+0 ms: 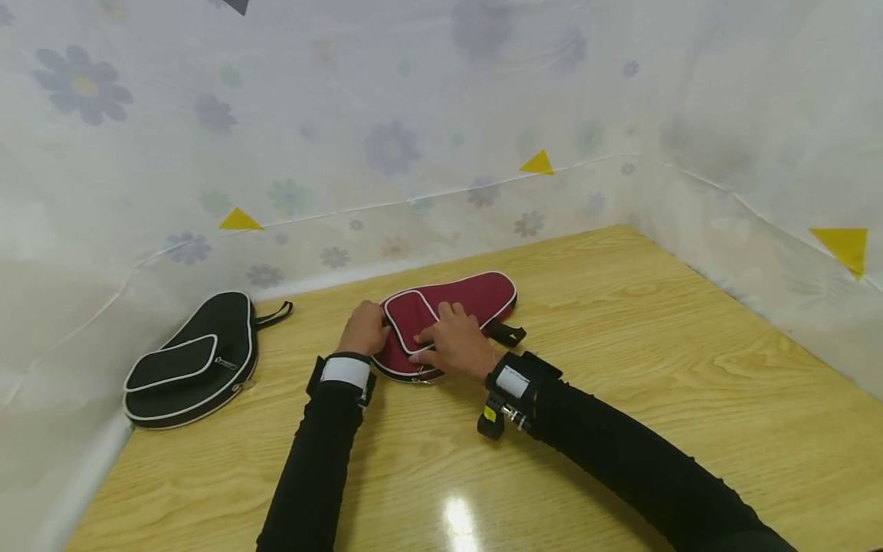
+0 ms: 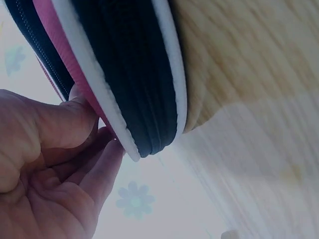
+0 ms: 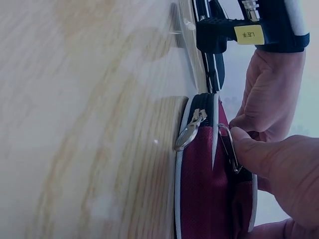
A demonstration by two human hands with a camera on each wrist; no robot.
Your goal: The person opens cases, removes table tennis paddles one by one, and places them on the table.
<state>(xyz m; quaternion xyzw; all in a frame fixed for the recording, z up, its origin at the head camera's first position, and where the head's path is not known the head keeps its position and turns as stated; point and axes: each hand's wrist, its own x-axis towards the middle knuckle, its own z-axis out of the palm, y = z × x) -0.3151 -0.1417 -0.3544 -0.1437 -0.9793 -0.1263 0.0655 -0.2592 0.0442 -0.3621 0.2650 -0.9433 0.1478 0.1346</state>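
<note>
A dark red paddle case [image 1: 483, 291] with white piping lies on the table, its zipped front pocket [image 1: 408, 310] facing up. My left hand [image 1: 363, 330] is at the case's left edge. In the left wrist view its thumb [image 2: 75, 117] and curled fingers pinch the edge beside the white piping. Over the pocket's lower right side reaches my right hand [image 1: 455, 341]. The right wrist view has its thumb [image 3: 254, 149] against the pocket's metal zipper pull [image 3: 229, 149], with the fingers partly hidden behind. Another zipper pull [image 3: 190, 132] hangs from the case's main zipper.
A black paddle case [image 1: 228, 330] with a front pocket and a strap lies at the table's left side. A black strap [image 1: 507, 332] sticks out from the red case. Flower-printed white sheeting [image 1: 386, 100] with yellow triangles borders the wooden table [image 1: 655, 368].
</note>
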